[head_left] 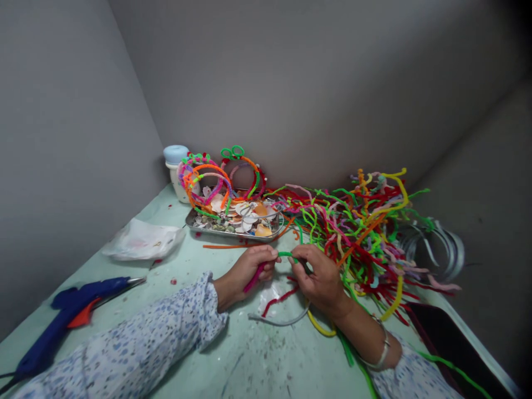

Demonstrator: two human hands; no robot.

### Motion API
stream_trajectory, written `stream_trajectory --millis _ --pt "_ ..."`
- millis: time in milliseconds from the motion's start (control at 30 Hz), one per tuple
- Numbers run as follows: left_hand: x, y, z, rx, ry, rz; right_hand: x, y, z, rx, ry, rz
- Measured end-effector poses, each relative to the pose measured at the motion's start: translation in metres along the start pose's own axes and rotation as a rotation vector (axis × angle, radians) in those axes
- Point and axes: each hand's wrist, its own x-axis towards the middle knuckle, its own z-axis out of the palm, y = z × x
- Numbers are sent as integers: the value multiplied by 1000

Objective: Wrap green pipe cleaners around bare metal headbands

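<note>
My left hand [249, 271] is closed around a thin band wrapped in magenta pipe cleaner [254, 278]. A green pipe cleaner [285, 254] spans the short gap between my hands. Thumb and fingers of my right hand [318, 277] pinch its other end. Below them a bare grey headband strip [282, 322] curves up behind my right hand; whether it joins the wrapped part is hidden. Close by on the table lies a dark red pipe cleaner [277, 301]. A yellow pipe cleaner [322, 328] loops out under my right wrist.
A large tangle of pipe cleaners [357, 221] fills the right side, beside grey headbands [451, 252] and a dark phone-like slab [453, 343]. Behind my hands stands a metal tray [233, 235] of shells, with wrapped headbands [208, 172]. Leftward are a bottle [177, 177], plastic bag [143, 241] and blue glue gun [70, 310].
</note>
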Motion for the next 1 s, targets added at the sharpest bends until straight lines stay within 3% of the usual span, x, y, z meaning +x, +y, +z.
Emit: stream_trajectory --millis 833,1000 --pt "0 -1 -1 98 -12 37 -3 -1 7 412 79 450" --pt "0 -1 0 118 -8 32 6 -5 1 577 28 552"
